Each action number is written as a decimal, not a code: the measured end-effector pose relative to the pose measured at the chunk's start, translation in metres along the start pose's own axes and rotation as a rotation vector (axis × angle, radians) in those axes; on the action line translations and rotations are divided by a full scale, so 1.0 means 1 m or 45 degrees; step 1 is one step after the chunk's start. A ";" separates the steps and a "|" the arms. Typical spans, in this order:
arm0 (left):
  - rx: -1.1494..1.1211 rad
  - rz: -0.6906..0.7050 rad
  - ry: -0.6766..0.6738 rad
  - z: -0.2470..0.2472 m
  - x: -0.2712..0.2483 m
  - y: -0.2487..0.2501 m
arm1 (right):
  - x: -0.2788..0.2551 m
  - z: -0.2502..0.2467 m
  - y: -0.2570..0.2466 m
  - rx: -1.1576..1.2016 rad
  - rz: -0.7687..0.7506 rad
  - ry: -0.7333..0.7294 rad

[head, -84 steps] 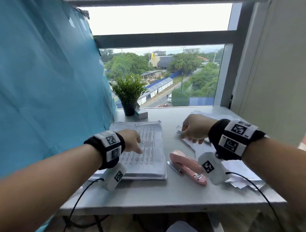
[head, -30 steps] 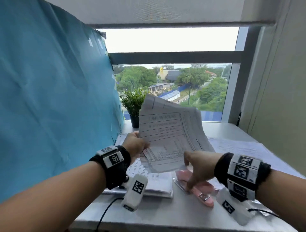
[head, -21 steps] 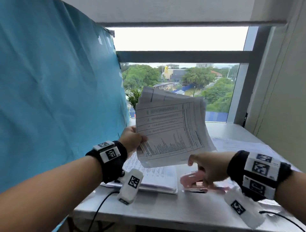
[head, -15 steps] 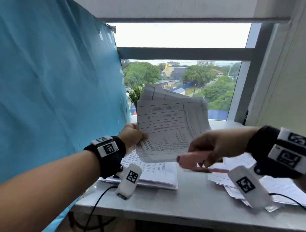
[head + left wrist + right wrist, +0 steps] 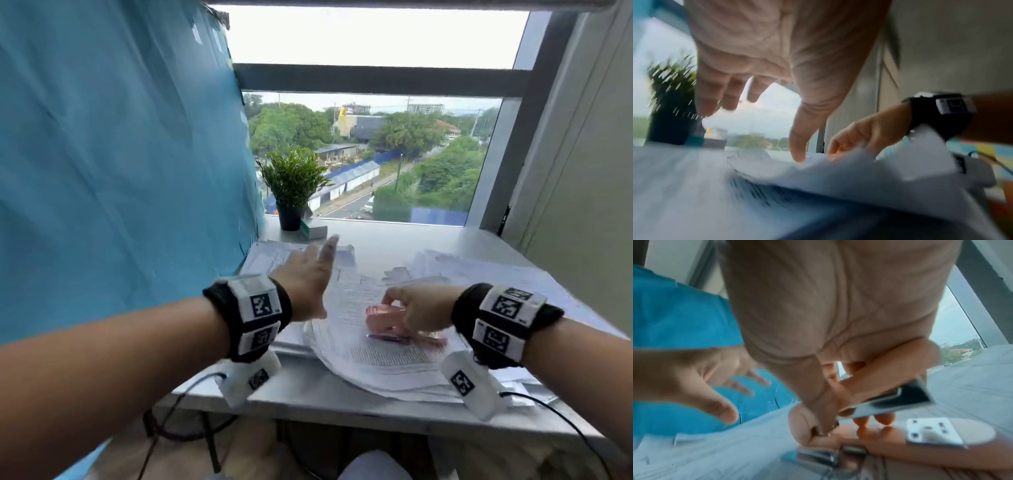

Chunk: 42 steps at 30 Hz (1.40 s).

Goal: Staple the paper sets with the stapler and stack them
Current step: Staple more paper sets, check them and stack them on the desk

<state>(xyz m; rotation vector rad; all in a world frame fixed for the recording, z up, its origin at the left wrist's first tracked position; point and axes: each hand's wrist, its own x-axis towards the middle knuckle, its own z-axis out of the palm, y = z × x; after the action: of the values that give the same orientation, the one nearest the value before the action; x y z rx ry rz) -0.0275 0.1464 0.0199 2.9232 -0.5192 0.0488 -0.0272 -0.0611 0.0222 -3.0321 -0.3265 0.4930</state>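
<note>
The right hand [image 5: 416, 310] grips the pink stapler [image 5: 387, 317] over the paper set [image 5: 376, 356], seemingly touching it; the left hand [image 5: 306, 281] hovers, fingers [image 5: 327, 251] spread.

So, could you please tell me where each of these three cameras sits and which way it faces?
Head: worn on the head, looking forward and down at the table, window and potted plant; both forearms, left hand and right hand show.
Left wrist: looks along the open left hand over blurred papers toward the plant.
Right wrist: looks along the right hand gripping the pink stapler.
Shared: each wrist view shows the other hand; all three show the papers.
</note>
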 end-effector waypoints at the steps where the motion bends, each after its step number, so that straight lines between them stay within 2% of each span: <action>1: 0.152 0.092 0.024 -0.006 0.002 0.000 | 0.002 0.004 0.000 -0.019 0.001 0.004; 3: 0.248 0.201 -0.089 -0.012 0.009 -0.003 | 0.005 0.007 -0.003 -0.016 -0.017 0.020; 7: 0.268 0.111 -0.562 0.010 0.015 -0.008 | 0.008 0.009 -0.012 -0.173 -0.087 0.087; 10: 0.298 0.077 -0.742 0.031 0.017 -0.017 | 0.014 0.012 -0.017 -0.209 -0.142 0.113; 15: 0.253 0.055 -0.770 0.033 0.018 -0.019 | 0.024 0.017 -0.029 -0.211 -0.248 0.172; 24: 0.311 0.037 -0.787 0.020 0.007 -0.009 | 0.030 0.018 -0.045 -0.240 -0.565 0.219; 27: 0.300 0.036 -0.789 0.022 0.008 -0.010 | 0.031 0.018 -0.046 -0.261 -0.587 0.211; 31: 0.307 0.081 -0.776 0.027 0.011 -0.014 | 0.031 0.021 -0.043 -0.357 -0.673 0.306; 40: 0.338 0.076 -0.765 0.030 0.014 -0.014 | 0.028 0.023 -0.043 -0.406 -0.690 0.360; 42: 0.324 0.115 -0.768 0.032 0.015 -0.014 | 0.026 0.021 -0.046 -0.487 -0.786 0.440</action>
<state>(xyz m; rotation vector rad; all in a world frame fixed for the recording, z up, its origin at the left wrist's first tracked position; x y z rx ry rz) -0.0090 0.1484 -0.0130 3.1280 -0.7746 -0.8332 -0.0188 -0.0098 -0.0015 -3.0172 -1.3946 -0.1526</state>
